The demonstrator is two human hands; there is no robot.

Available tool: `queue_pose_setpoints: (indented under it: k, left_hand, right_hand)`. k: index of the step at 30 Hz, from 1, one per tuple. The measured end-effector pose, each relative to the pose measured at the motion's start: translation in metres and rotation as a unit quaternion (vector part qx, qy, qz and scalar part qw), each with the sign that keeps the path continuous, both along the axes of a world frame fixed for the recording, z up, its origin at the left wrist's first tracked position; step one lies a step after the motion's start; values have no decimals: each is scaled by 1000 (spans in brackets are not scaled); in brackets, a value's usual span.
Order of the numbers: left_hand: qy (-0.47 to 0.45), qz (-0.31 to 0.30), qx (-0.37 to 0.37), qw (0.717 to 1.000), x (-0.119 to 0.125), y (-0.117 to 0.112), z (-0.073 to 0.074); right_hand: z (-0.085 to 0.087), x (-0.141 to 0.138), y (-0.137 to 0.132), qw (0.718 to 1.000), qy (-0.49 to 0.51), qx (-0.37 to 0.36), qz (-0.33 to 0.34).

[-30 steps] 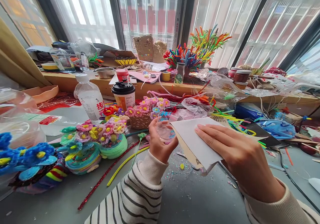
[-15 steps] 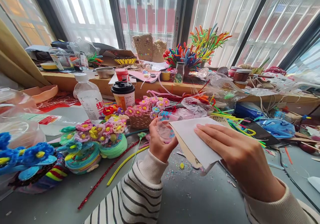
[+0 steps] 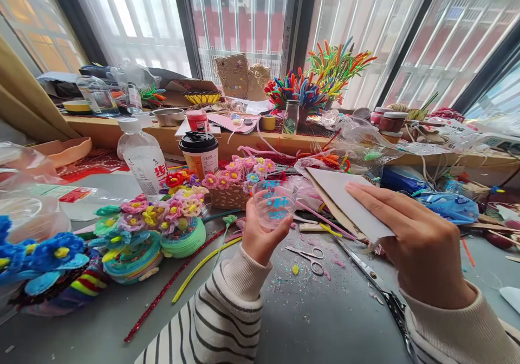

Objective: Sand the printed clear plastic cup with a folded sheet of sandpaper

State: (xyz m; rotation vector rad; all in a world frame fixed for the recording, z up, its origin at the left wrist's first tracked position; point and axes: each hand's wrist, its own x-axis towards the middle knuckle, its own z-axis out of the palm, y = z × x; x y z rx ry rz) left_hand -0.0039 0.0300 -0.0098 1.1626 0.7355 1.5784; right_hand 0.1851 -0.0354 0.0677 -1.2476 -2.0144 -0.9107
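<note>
My left hand (image 3: 264,228) is wrapped round a small clear plastic cup (image 3: 280,204) with blue lettering, thumb on its near side. To the right, my right hand (image 3: 418,239) grips a folded sheet of sandpaper (image 3: 337,190), white on top with a beige layer below. Its fingers lie flat on the upper face; the thumb is hidden underneath. The sheet and the cup are apart. Below them on the grey table lie small scissors (image 3: 311,258) among glitter and pink scraps. Larger scissors (image 3: 365,269) lie partly under my right forearm.
Pipe-cleaner flower pots (image 3: 182,236) crowd the left, beside a plastic bottle (image 3: 142,161) and a lidded paper cup (image 3: 200,153). A flower basket (image 3: 229,193) stands behind my left hand. Blue packaging (image 3: 450,207) lies right; a cluttered wooden ledge (image 3: 244,142) runs behind.
My right hand has moved right with the sandpaper, away from the cup. The cup's lettering and both pairs of scissors now show. My left hand has barely moved.
</note>
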Motion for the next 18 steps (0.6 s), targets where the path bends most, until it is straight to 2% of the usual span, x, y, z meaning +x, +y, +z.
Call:
queue_pose_setpoints:
  k: [3,6,13,18]
  left_hand:
    - [-26,-31,-40,998,-1,0,0]
    - [-26,-40,-61,997,-1,2,-3]
    - [-13,-45,-59,997,0,1,4]
    - [10,-25,-35,999,-1,0,4]
  right_hand:
    - [1,2,-2,999,28,6,-26]
    - [2,0,-5,999,10,-8,-35]
    - [2,-15,-9,997,-52,-41,29]
    - [-2,-14,-5,994,-102,-29,-1]
